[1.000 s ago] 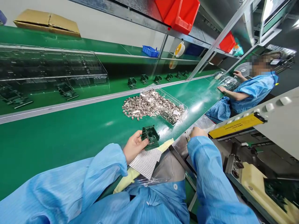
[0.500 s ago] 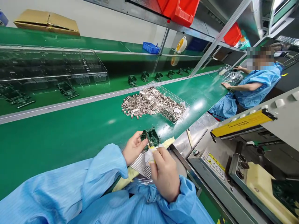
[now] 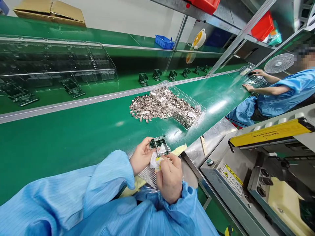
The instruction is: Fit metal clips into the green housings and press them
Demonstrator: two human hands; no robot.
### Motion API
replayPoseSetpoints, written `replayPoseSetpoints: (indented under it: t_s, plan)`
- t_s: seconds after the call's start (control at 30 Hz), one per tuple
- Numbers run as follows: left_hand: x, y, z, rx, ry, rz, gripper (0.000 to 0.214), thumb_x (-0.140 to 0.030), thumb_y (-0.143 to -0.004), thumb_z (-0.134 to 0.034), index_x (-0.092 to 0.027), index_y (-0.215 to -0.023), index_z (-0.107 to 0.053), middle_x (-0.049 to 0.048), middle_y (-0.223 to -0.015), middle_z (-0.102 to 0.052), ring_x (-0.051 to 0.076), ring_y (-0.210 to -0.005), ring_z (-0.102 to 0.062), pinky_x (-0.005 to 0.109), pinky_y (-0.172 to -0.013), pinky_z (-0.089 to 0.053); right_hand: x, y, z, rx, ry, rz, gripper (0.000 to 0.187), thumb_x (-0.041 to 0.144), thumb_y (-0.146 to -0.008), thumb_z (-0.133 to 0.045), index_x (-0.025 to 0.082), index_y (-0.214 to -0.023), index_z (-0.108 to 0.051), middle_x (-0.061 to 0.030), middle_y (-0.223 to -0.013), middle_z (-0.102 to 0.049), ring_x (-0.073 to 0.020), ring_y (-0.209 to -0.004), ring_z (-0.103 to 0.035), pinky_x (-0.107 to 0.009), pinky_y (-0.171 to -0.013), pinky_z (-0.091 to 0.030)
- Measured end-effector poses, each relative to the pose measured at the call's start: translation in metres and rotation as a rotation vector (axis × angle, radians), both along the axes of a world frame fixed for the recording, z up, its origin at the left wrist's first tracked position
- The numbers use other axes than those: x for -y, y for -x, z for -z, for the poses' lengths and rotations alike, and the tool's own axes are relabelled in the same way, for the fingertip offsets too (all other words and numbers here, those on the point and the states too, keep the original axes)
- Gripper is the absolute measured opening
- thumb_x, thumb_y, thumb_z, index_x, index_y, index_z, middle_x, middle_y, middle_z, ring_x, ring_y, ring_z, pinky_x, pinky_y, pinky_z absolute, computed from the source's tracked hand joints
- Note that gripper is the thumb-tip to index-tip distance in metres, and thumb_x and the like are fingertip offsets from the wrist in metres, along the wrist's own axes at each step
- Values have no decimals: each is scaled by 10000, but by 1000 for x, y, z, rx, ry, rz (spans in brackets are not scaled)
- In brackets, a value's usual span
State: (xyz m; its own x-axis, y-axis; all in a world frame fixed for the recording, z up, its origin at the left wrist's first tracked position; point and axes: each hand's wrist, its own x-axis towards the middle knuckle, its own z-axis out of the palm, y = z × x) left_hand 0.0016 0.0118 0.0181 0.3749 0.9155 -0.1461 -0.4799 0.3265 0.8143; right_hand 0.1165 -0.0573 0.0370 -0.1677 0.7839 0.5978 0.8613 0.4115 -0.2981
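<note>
My left hand grips a small green circuit board assembly by its left side, just above the near edge of the green bench. My right hand is closed around a small white and yellow wad and presses it against the lower front of the board. Both hands meet over a silvery mesh sheet that lies under them, partly hidden by my sleeve.
A heap of small shiny metal parts spills from a clear tray. Green assemblies stand along the conveyor belt. Clear blister trays at left. A grey machine with a yellow bar at right. A co-worker sits farther down.
My right hand came in from the machine at the right with the white wad and now touches the board. The board is turned so its face shows metal.
</note>
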Motion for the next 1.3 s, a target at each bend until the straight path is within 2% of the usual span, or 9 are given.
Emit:
replayPoseSetpoints:
  t_s: [0.3, 0.57, 0.7, 0.83, 0.9, 1.0, 1.17, 1.23, 1.3]
  plan:
    - [-3, 5, 5, 106, 24, 138, 585, -227, -614, -886, -201, -1071, -523, 23, -889, -722, 169, -778, -696, 254, -705, -522, 0, -9, 16, -226, -19, -108, 339, 2, -794, -434, 236, -980, -594, -71, -983, -678, -250, -968, -566, -423, -798, -518]
    - [-4, 10, 10, 46, 27, 258, 617, -264, -643, -878, -213, -1110, -479, 13, -848, -706, 144, -700, -703, 229, -650, -544, 7, -7, 32, -886, 215, -26, 172, 146, -870, -521, 227, -973, -633, -56, -932, -638, -197, -821, -626, -332, -723, -528]
    - [-5, 11, 12, 110, -21, 299, 546, -229, -695, -843, -211, -1104, -482, 42, -923, -726, 168, -822, -724, 275, -776, -557, 5, -19, 20, -1217, 332, -109, 63, 245, -842, -646, 234, -903, -635, -39, -919, -676, -195, -798, -655, -344, -731, -538]
    - [-7, 13, 12, 124, -87, 294, 526, -233, -723, -823, -203, -1129, -490, 64, -978, -726, 182, -878, -719, 290, -799, -546, 3, -48, -1, -1364, 148, -32, 142, 283, -787, -707, 242, -870, -599, -20, -848, -678, -207, -776, -658, -377, -715, -541]
    - [-8, 14, 12, 115, -101, 299, 524, -240, -728, -820, -200, -1138, -496, 78, -1009, -722, 196, -905, -716, 308, -819, -541, -3, -73, -9, -1282, -63, 183, 198, 267, -764, -714, 234, -901, -575, -20, -870, -672, -200, -757, -655, -384, -723, -539]
    - [-7, 13, 10, 104, -120, 300, 517, -283, -742, -810, -195, -1152, -509, 88, -1013, -721, 206, -914, -709, 301, -794, -537, -17, -123, -16, -752, -244, 546, 221, 232, -759, -661, 190, -962, -587, -81, -968, -663, -257, -912, -649, -463, -863, -508]
    - [-4, 18, -4, 22, -135, 204, 416, -390, -798, -749, -193, -1113, -562, 53, -885, -719, 120, -687, -651, 199, -595, -486, -36, -179, -17, 180, 357, 699, 432, 188, -698, -626, 131, -1127, -621, -233, -1316, -534, -431, -1235, -472, -595, -935, -443]
    - [-13, 30, -13, -73, -142, 108, 397, -434, -799, -736, -185, -1075, -597, 32, -809, -703, 95, -600, -601, 179, -536, -460, -37, -179, -16, 277, 384, 751, 477, 243, -740, -624, 141, -1205, -588, -235, -1410, -454, -449, -1269, -431, -601, -890, -467]
    - [-38, 49, -19, -195, -170, -53, 436, -464, -763, -757, -182, -1064, -615, 23, -803, -696, 94, -596, -590, 176, -525, -466, -37, -171, -16, 270, 226, 762, 448, 275, -794, -579, 149, -1224, -572, -219, -1423, -446, -427, -1264, -444, -586, -902, -469]
